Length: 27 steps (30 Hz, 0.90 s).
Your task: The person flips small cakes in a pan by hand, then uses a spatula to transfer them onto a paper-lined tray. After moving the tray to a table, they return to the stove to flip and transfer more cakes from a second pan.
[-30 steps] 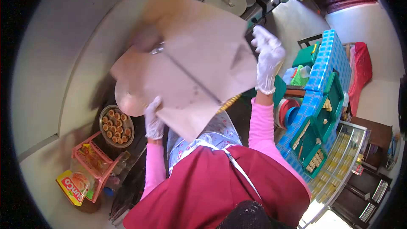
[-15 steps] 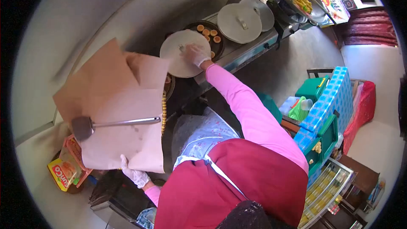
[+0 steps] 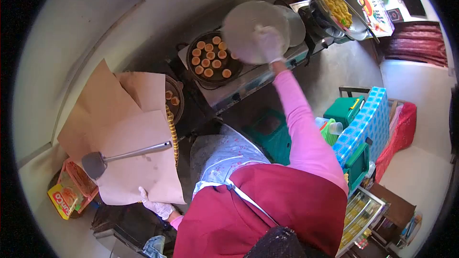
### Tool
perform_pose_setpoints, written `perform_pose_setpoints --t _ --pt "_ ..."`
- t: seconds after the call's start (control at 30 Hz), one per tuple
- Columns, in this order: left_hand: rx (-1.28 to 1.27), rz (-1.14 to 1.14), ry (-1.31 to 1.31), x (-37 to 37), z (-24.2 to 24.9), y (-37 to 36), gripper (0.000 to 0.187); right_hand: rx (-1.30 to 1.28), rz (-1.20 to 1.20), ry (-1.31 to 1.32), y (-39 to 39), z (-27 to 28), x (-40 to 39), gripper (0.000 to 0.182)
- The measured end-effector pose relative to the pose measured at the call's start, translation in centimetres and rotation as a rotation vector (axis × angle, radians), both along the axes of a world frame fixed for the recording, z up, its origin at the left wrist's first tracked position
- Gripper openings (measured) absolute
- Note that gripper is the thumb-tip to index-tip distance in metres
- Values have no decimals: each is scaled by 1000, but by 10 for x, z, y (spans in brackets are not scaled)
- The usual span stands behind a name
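Note:
My gloved right hand [image 3: 270, 44] grips the handle of a round grey pan lid [image 3: 244, 26], blurred by motion, over the stove. Under its left edge lies a dark round pan [image 3: 230, 65] with many small round cakes [image 3: 205, 62], browned on top. My gloved left hand [image 3: 157, 206] is closed on the near edge of a tray covered with brown paper [image 3: 138, 181]; its yellow woven rim [image 3: 173, 138] shows at the right. A metal spatula [image 3: 138, 152] rests across the paper. The fingers beneath the tray are hidden.
Another pan [image 3: 178, 85] with cakes sits partly behind the paper. A second lid [image 3: 296, 26] lies on the stove [image 3: 258, 79]. At the far right, a wok [image 3: 356, 29] holds a yellow mass [image 3: 334, 5]. Green containers [image 3: 342, 108] stand by a blue checked surface [image 3: 368, 124].
My right hand has carried the lid up and right, uncovering the pan of cakes. My left hand and the papered tray have shifted slightly down and left in view.

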<state>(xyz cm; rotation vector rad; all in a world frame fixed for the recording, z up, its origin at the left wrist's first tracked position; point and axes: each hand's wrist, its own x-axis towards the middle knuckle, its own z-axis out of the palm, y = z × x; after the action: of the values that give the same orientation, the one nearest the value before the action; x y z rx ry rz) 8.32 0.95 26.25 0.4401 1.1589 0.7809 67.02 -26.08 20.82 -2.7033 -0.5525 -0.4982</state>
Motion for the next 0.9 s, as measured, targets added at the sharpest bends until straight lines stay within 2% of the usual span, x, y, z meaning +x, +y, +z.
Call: perform_pose_setpoints --t 0.03,0.1,0.17,0.2,0.27,0.37,0.43,0.5,0.53,0.57,0.6,0.63,0.7,0.73,0.77,0.8,0.83,0.9 --pt "24 -2 17 2 -2 0 47 -342 8 -90 -35 -30 47 18" --pt "54 4 63 3 1 -4 46 -631 7 -196 -84 -57 102 20" --pt "63 21 94 9 4 -6 44 -479 -129 -140 -114 -94 150 22" --pt "201 -75 209 -5 -8 -6 42 -387 -181 -48 -109 -88 148 22" --pt "119 -17 154 -5 -3 -4 41 -204 -284 140 -94 -70 136 24" --pt "20 -3 99 -6 4 7 40 -152 -308 185 -85 -104 146 32" --pt "-14 -24 82 -9 2 11 40 -136 -232 250 -91 -131 159 42" --pt "-22 -46 85 -13 -8 16 40 -300 -191 340 -76 -105 147 47" --pt "-37 -27 77 -8 -6 14 39 -360 -266 295 -57 -75 121 48" --pt "-50 1 72 0 -6 13 39 -394 -187 272 -51 -80 125 45" --pt "-61 36 66 8 -7 11 38 -305 84 -102 -41 -80 116 42" --pt "-88 33 26 12 -9 14 38 303 54 119 -3 -58 85 37" --pt "-69 8 7 20 -14 14 36 96 353 158 71 6 -17 30" --pt "-23 -14 22 24 -18 16 34 13 509 183 110 40 -69 33" --pt "-51 1 -39 22 -32 17 34 173 835 167 140 64 -126 31" --pt "-78 9 -101 19 -53 20 33 279 1018 346 162 66 -170 29" --pt "-105 13 -166 16 -67 25 33 348 1089 437 180 74 -217 21" --pt "-135 -13 -234 18 -72 28 33 -44 994 602 205 74 -281 29"
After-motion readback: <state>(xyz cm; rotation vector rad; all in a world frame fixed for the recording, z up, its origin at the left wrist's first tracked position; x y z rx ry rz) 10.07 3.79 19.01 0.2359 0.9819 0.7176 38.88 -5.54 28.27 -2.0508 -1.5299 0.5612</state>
